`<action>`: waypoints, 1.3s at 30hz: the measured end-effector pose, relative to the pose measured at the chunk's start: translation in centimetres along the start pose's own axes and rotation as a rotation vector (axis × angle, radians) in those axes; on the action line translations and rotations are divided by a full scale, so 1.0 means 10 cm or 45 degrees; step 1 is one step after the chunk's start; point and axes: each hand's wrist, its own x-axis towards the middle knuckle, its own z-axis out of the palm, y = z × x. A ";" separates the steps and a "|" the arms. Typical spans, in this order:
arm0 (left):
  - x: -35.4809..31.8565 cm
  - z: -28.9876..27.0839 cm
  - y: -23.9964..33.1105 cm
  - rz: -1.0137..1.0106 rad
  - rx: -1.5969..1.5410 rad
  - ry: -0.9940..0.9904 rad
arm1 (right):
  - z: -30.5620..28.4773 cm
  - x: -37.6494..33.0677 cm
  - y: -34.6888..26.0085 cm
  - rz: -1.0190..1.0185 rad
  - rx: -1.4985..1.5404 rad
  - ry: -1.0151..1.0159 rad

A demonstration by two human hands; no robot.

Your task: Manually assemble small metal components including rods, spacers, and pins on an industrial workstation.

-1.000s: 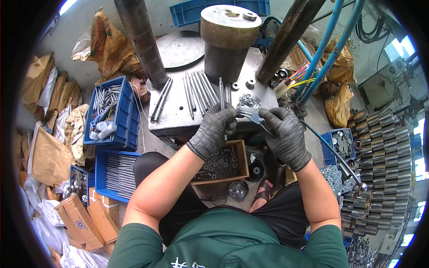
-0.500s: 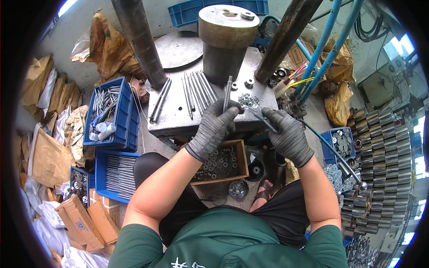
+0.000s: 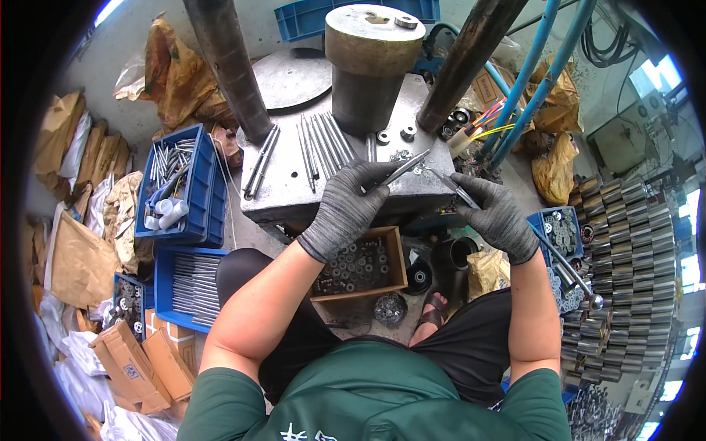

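While both gloved hands work above the front edge of the grey steel press table [image 3: 294,195], the left hand [image 3: 353,202] is closed around a thin metal rod [image 3: 403,168], pinched between thumb and fingers. The rod is slim, silver, straight, tilted up and to the right away from the glove, its free end just over the table's front right corner. The right hand [image 3: 494,213] is closed too, gripping a second thin silver pin [image 3: 450,184] that slants up-left toward the first rod's tip; the tips sit near each other, touching or not I cannot tell. A small heap of washers [image 3: 401,156] lies on the table just behind the tips.

On the table, left of the hands, loose rods [image 3: 318,147] lie in a fan, more rods [image 3: 259,162] near the left edge. A big dark cylinder block [image 3: 371,66] stands at the table's back centre, with two dark columns [image 3: 228,70] flanking it, so room behind the hands is tight. In front of the table's edge, below the hands, an open wooden box of small rings [image 3: 358,264] sits between the knees. Left of the table, a blue crate of pins [image 3: 176,184] sits close; right of it, blue hoses [image 3: 533,81] and stacked metal sleeves [image 3: 625,257] crowd in. Open space is mostly the bare table strip under the left hand.
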 end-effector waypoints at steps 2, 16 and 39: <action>0.00 -0.02 0.01 -0.071 -0.095 -0.007 | -0.04 -0.01 0.01 -0.013 0.031 -0.007; -0.02 -0.14 0.12 -0.279 -0.332 -0.177 | -0.34 -0.08 -0.06 0.150 -0.077 -0.114; -0.05 -0.02 -0.06 -0.377 -0.785 -0.329 | 0.24 0.03 -0.10 0.021 0.227 -0.527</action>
